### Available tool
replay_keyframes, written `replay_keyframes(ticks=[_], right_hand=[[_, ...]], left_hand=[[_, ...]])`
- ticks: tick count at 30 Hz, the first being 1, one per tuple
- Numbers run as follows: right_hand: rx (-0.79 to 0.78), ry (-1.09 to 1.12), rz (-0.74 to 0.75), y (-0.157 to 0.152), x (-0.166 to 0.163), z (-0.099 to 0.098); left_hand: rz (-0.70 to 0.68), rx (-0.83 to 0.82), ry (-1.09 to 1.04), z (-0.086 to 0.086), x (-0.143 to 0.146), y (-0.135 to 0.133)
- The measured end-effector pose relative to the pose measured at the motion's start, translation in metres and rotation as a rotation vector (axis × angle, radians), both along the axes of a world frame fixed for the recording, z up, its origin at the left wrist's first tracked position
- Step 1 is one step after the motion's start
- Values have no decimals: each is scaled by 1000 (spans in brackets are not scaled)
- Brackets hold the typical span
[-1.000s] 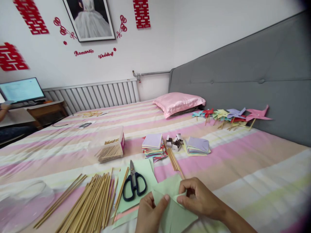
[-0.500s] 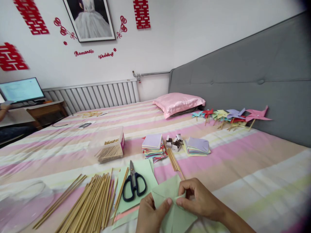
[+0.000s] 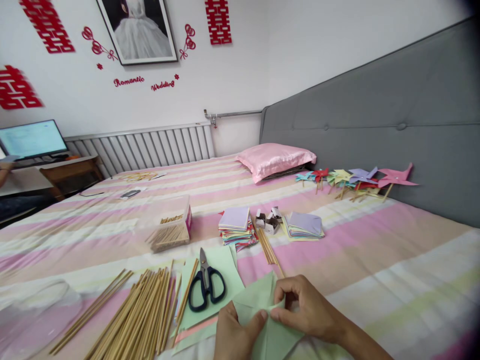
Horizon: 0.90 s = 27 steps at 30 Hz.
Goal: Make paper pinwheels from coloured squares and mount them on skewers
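A pale green paper square, cut and partly folded toward its middle, is held between both hands low in the view. My left hand grips its left side, with the thumb pressed near the centre. From the right, my right hand pinches a bent-over flap between thumb and fingers. Left of the hands, dark-handled scissors lie on green paper sheets. Several thin wooden sticks are spread farther left. Whether a pin sits between my fingertips is hidden.
Beyond the hands are two stacks of coloured paper, small open boxes and a clear box of sticks. Finished pinwheels lie by the grey headboard, near a pink pillow. Another person's arm shows at the far left.
My left hand has shifted slightly right, its thumb closer to my right fingertips at the paper's centre. My right hand keeps its pinch on the flap.
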State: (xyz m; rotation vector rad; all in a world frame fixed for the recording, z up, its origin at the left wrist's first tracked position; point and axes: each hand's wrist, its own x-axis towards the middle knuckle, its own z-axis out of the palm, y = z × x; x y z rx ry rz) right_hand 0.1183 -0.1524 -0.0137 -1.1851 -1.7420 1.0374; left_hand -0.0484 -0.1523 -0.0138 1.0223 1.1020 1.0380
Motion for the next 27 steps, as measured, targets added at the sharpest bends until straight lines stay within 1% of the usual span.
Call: replay_keyframes(ticks=[3, 6, 8, 11, 15, 20, 23, 27], right_hand=[[-19, 121, 16, 0, -1, 1], [-48, 287, 46, -2, -3, 6], [-78, 360, 63, -3, -6, 11], [-105, 423, 79, -5, -10, 15], [-107, 506, 82, -6, -14, 13], [-146, 516, 54, -4, -14, 10], [-159, 521, 49, -3, -13, 11], [-191, 516, 70, -1, -10, 9]], left_hand=[[67, -2, 18, -3, -1, 1], [155, 4, 22, -8, -1, 2], [174, -1, 19, -11, 0, 3], [172, -3, 10, -12, 1, 3], [183, 29, 21, -11, 2, 2], [178, 26, 7, -12, 4, 1], [131, 10, -20, -7, 5, 0], [89, -4, -79, 5, 2, 1]])
